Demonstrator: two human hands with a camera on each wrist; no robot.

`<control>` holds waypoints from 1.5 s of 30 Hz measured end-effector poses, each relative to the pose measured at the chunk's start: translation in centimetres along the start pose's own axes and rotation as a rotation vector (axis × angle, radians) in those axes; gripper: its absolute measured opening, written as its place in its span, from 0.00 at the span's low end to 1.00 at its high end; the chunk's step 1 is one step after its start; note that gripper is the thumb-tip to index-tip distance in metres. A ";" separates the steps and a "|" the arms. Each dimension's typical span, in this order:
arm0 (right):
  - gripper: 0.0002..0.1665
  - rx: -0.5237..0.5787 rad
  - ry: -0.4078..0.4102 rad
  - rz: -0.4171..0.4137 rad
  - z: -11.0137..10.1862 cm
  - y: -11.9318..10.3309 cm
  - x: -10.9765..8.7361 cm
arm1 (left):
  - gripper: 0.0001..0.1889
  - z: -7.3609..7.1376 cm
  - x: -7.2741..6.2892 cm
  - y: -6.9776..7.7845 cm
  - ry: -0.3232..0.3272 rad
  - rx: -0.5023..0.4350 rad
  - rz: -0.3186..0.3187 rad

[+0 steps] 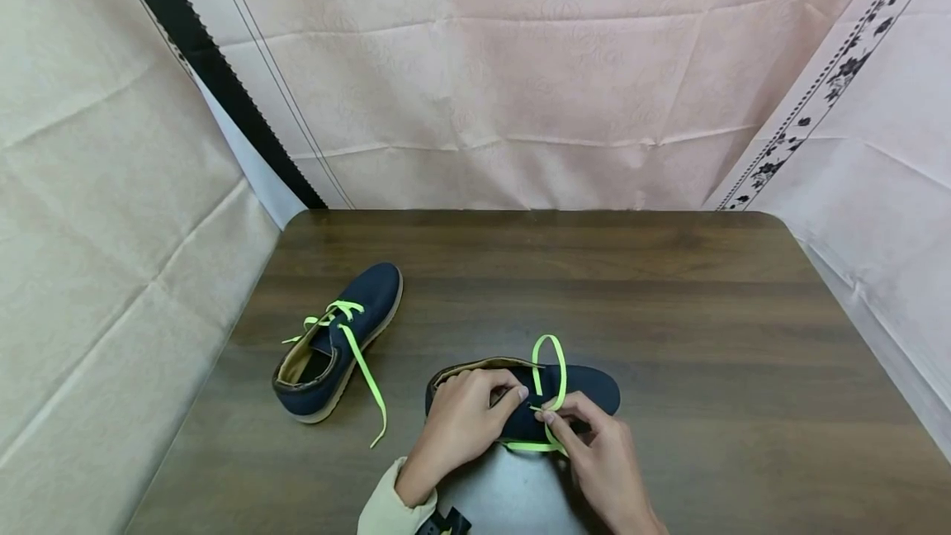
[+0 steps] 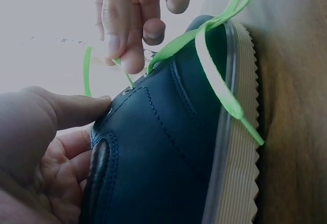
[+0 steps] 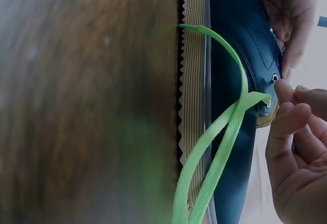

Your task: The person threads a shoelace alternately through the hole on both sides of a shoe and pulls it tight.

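A navy blue shoe [image 1: 597,386] lies on the table with its toe to the right. My left hand [image 1: 464,415] grips the shoe's side by the opening, its thumb on the eyelet flap and its fingers inside. Over the eyelets, my right hand [image 1: 605,461] pinches the thin tip of a neon green shoelace [image 1: 562,374]. In the left wrist view that tip stands right at an eyelet [image 2: 127,90]. One part of the lace loops up beyond the shoe. Another lace end [image 3: 225,45] comes out of a lower eyelet and hangs over the ribbed beige sole [image 3: 192,96].
A matching blue shoe [image 1: 380,291] rests at the left with neon green laces [image 1: 364,366], one end trailing onto the table. The brown wooden table [image 1: 743,312] ends at a pale cloth [image 1: 520,89] behind it. More cloth hangs at both sides.
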State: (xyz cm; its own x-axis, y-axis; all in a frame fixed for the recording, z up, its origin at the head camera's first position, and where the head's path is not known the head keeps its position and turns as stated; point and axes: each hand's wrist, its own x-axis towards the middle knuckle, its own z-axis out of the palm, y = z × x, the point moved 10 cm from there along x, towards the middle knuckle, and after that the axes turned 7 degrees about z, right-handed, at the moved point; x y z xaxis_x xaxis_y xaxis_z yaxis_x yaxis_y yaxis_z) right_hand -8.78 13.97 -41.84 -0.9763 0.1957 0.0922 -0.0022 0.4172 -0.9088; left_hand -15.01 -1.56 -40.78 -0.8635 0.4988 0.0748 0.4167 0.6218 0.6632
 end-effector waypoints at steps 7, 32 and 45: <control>0.16 -0.011 -0.010 -0.020 0.3 -0.2 0.1 | 0.07 0.1 0.0 -0.1 0.003 -0.039 -0.010; 0.18 -0.026 -0.079 0.022 1.5 0.7 0.3 | 0.11 1.6 2.5 -0.7 -0.364 -0.254 0.085; 0.14 0.219 -0.171 -0.013 1.1 0.0 0.9 | 0.06 -1.4 1.2 -0.4 -0.020 -0.057 0.012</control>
State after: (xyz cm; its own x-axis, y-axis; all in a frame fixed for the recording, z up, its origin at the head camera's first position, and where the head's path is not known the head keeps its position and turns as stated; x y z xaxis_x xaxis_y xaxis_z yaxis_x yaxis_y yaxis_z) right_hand -9.91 13.15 -42.18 -0.9982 0.0309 0.0512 -0.0435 0.2129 -0.9761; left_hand -16.58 -2.02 -39.91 -0.8524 0.5184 0.0679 0.4093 0.5808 0.7037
